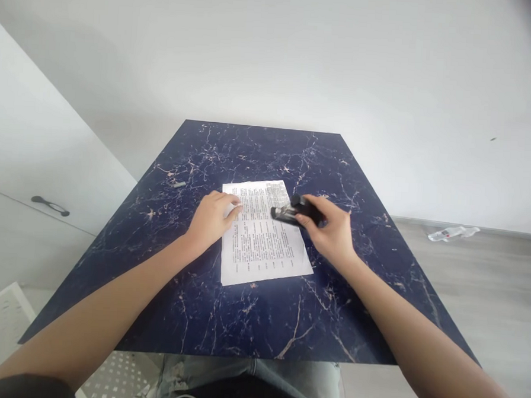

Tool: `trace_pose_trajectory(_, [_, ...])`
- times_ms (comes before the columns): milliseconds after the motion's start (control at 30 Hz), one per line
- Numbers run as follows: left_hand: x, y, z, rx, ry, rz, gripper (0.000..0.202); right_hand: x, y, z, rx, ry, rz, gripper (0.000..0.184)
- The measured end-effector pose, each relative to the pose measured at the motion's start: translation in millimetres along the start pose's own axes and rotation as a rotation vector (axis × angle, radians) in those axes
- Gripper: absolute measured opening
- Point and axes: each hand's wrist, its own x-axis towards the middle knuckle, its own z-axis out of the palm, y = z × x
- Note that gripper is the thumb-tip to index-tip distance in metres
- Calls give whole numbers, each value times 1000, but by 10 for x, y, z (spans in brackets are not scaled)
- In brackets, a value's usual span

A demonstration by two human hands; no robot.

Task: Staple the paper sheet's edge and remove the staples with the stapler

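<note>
left hand (211, 219): at left edge of papers (257, 261), cannot tell if pinching
right hand (335, 229): wrapped round black stapler (307, 209)
papers: flat on blue table (259, 154)
risk: light left hold could let papers skew

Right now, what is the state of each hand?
Left hand: at the printed paper; grip cannot be told.
Right hand: closed around a black stapler.

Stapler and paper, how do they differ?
The stapler is black; the paper is white with dark print. The stapler is gripped in the right hand, while the paper lies on the table. The stapler is also smaller than the paper. Each has a hand at it, the left hand being at the paper's left side.
</note>
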Motion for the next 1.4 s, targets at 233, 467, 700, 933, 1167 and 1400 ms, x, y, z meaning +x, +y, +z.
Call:
trace_pose_trajectory(233, [-52, -91, 54, 278, 32, -184, 48, 251, 512, -240, -223, 166, 114, 33])
trace_pose_trajectory(467, [-27, -86, 89, -40, -25, -190, 36, 275, 678, -241, -333, -90, 146, 39])
trace_pose_trajectory(700, [34, -92, 50, -208, -60, -216, 30, 268, 604, -248, -222, -234, 13, 36])
trace_pose_trajectory(933, [34, -58, -34, -276, 175, -266, 29, 262, 491, -316, -156, -377, -38, 33])
trace_pose_trajectory(1167, [30, -56, 5, -343, 175, -257, 27, 271, 441, -338, -96, -473, -79, 37])
trace_pose_trajectory(1400, [14, -135, 15, -380, 247, -251, 25, 274, 478, -359, -69, -468, -93, 33])
